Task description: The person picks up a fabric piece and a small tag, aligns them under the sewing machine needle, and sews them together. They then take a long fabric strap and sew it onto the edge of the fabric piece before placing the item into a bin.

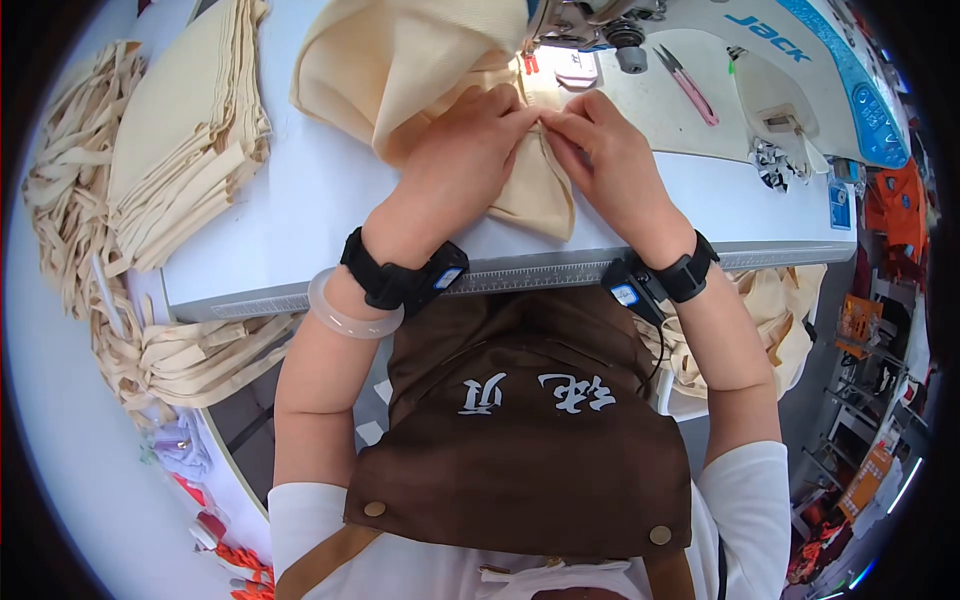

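Observation:
Cream fabric [420, 60] is bunched on the sewing machine table, and part of it runs under the lit needle area of the sewing machine [690, 15]. With fingers closed, my left hand [470, 140] pinches the fabric's edge just in front of the presser foot [530, 62]. My right hand [605, 145] pinches the same edge, its fingertips almost touching those of the left. A loose flap of the cloth hangs toward me between the two hands. The exact fold under my fingertips is partly hidden.
A stack of cream fabric pieces [190, 130] lies at the left, beside piled fabric strips [75, 190]. Pink-handled thread snips [690, 88] rest right of the needle. A ruler strip [540, 275] edges the table. More cream cloth [770, 320] fills a container below right.

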{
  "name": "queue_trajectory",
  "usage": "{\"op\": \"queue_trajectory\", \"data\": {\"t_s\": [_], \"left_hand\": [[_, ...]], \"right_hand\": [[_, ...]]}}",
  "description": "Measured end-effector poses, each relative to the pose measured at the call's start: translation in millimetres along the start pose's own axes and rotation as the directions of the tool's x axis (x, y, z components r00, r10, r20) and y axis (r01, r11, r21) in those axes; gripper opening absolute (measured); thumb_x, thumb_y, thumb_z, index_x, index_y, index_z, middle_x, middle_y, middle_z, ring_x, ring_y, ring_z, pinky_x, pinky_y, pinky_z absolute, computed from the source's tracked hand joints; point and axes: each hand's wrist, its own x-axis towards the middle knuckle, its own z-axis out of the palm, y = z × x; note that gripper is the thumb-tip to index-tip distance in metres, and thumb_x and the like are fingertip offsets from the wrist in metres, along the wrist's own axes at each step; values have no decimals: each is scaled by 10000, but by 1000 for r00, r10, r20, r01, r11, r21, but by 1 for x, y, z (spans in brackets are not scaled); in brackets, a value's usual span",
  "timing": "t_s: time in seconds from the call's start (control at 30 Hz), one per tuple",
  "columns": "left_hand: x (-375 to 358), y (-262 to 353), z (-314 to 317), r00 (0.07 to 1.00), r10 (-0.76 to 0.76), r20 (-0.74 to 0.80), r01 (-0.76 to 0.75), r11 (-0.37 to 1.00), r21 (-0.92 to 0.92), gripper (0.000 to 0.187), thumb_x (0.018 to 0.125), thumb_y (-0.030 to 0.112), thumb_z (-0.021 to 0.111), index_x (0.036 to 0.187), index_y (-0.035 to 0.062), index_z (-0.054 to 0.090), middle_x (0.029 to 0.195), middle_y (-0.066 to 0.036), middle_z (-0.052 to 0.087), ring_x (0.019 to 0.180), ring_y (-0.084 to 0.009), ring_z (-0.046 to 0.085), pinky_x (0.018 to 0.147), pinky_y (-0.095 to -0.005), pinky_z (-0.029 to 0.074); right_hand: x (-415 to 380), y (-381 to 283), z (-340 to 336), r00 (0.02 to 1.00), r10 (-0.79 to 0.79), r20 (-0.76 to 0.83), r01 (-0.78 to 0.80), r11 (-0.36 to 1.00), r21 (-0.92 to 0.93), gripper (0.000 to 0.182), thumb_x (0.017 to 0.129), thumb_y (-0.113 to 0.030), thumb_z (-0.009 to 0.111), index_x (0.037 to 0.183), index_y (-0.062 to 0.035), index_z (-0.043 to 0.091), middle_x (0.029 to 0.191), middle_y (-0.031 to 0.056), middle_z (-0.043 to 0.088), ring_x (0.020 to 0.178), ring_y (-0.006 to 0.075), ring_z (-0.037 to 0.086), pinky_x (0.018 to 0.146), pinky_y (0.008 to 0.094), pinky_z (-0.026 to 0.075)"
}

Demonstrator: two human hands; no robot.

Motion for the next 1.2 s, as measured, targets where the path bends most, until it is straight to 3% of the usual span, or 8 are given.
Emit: {"op": "queue_trajectory", "data": {"t_s": [0.1,0.27,0.5,1.1,1.2], "left_hand": [[1,4,-2,999,43,-6,-43,999,13,245,851,51,602,1094,42,638,1047,-80,602,1036,-281,592,832,-398,533],[1,8,-3,999,31,19,-32,999,39,264,828,32,604,1091,14,609,1050,-84,588,1042,-286,585,825,-400,541],[4,12,-7,996,-11,84,3,996,87,261,801,18,611,1061,2,586,1037,-97,581,1032,-295,584,803,-405,558],[10,7,-10,999,17,45,-20,997,74,180,815,23,582,994,2,596,1030,-117,581,1054,-307,585,807,-405,560],[9,5,-7,999,-1,37,-2,997,78,336,833,38,626,1169,30,630,1045,-86,579,1010,-287,588,812,-391,538]], "right_hand": [[-2,-1,-3,998,-70,0,70,997,-23,215,884,-43,653,1092,7,672,1036,151,605,894,330,616,769,408,527],[-5,3,-1,989,-146,-10,145,989,-41,247,871,-14,650,1114,32,644,1103,145,598,948,321,603,820,398,518],[-4,5,4,989,-145,-39,143,988,-54,260,861,-28,660,1111,23,613,1123,155,598,973,333,603,861,414,515],[-1,3,6,994,-106,-19,106,994,-24,263,846,-27,658,1085,8,555,1159,162,567,1026,349,578,889,423,497],[-1,3,5,996,-90,-12,89,996,-11,281,843,-23,655,1101,4,546,1159,162,568,1036,356,578,894,429,494]]}}
